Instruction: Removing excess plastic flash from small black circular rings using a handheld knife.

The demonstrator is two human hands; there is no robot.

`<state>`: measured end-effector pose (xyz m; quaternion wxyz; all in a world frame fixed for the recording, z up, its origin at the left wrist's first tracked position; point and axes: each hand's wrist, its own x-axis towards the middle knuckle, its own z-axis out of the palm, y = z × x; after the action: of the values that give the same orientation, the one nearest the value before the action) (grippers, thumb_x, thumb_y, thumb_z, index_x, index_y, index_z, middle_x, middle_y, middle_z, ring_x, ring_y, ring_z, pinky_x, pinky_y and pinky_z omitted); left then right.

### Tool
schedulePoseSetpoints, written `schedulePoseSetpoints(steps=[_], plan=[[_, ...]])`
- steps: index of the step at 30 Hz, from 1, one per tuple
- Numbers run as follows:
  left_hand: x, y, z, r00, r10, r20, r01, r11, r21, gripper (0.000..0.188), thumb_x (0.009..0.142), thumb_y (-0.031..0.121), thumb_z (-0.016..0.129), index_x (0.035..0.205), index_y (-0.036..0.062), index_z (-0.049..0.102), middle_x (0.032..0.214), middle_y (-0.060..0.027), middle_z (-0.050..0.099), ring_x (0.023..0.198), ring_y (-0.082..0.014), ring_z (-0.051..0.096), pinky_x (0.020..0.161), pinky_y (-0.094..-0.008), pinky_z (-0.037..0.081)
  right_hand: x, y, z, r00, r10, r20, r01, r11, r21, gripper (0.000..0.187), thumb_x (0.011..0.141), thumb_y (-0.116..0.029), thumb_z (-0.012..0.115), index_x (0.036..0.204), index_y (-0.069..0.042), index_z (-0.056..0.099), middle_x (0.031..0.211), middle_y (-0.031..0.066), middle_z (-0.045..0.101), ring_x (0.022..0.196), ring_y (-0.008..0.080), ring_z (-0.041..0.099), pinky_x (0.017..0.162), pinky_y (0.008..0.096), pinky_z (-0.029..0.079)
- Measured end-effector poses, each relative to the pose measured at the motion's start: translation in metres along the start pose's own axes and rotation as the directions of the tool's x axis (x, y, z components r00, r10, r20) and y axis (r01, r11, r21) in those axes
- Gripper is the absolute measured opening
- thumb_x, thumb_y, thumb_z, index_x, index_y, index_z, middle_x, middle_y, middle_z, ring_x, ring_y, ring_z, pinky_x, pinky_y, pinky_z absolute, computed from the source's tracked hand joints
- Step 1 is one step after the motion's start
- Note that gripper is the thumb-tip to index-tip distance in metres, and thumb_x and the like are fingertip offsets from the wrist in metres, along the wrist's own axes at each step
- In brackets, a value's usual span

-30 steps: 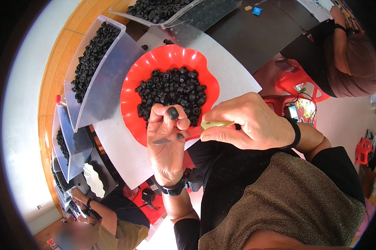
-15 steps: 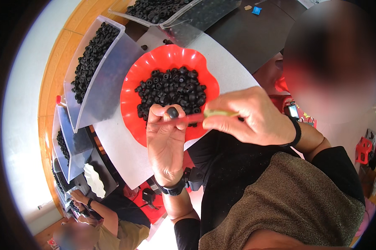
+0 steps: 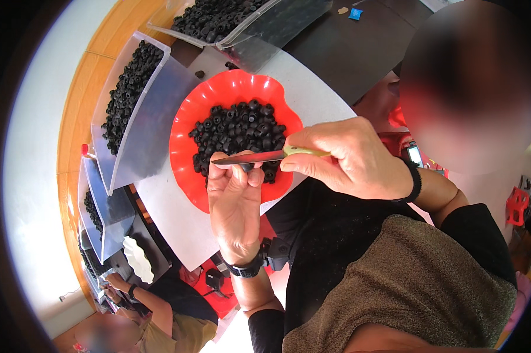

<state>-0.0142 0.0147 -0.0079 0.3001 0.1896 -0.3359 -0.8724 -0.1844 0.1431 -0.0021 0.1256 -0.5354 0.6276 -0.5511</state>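
The left hand [image 3: 235,206] is held up over the red bowl [image 3: 189,126], its fingers [image 3: 242,175] pinched shut on a small black ring [image 3: 247,167] that is mostly hidden. The right hand [image 3: 351,156] grips a knife [image 3: 259,157] by its green handle, with the blade lying across the left fingertips and touching the ring. The bowl is full of black rings [image 3: 236,132] and sits on the white worktop [image 3: 177,215], beside clear bins [image 3: 151,117] of more rings.

Our hands hover over the red bowl [image 3: 189,126], heaped with black rings [image 3: 239,132]. At ten o'clock clear bins [image 3: 154,126] wall us in; at five o'clock bare white board [image 3: 180,217] leaves passage.
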Motion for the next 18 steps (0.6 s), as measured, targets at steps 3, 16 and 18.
schedulePoseSetpoints(steps=[3, 16, 18], plan=[[0.002, -0.001, 0.002, 1.000, 0.013, -0.011, -0.012, 0.999, 0.037, 0.009, 0.097, 0.002, 0.062, 0.104, 0.0081, 0.059, 0.106, -0.0079, 0.065, 0.098, -0.0188, 0.057, 0.086, -0.0293, 0.045, -0.004, -0.001, -0.002, 0.999, -0.013, 0.035, 0.014, 1.000, -0.021, 0.026, 0.090, -0.029, 0.075, 0.080, -0.006, 0.071, 0.062, 0.0107, 0.061, 0.053, 0.0307, 0.059, 0.047, 0.0378, 0.042], [0.013, 0.016, 0.012, 1.000, -0.030, 0.006, 0.028, 0.976, 0.215, 0.007, 0.100, 0.003, 0.057, 0.106, 0.0058, 0.059, 0.111, -0.0152, 0.066, 0.099, -0.0184, 0.062, 0.090, -0.0290, 0.051, -0.007, 0.007, -0.025, 0.983, 0.141, 0.114, -0.162, 0.967, 0.198, 0.024, 0.096, -0.022, 0.070, 0.095, 0.002, 0.074, 0.075, 0.0129, 0.070, 0.059, 0.0184, 0.065, 0.056, 0.0298, 0.049], [0.025, 0.046, 0.025, 0.999, -0.010, -0.035, 0.021, 0.940, 0.341, 0.007, 0.100, 0.004, 0.058, 0.107, 0.0047, 0.059, 0.114, -0.0160, 0.066, 0.103, -0.0196, 0.063, 0.090, -0.0297, 0.052, -0.009, 0.010, -0.027, 0.977, 0.176, 0.118, -0.197, 0.959, 0.202, 0.024, 0.096, -0.022, 0.070, 0.096, 0.002, 0.074, 0.076, 0.0124, 0.071, 0.060, 0.0185, 0.065, 0.057, 0.0295, 0.049]])
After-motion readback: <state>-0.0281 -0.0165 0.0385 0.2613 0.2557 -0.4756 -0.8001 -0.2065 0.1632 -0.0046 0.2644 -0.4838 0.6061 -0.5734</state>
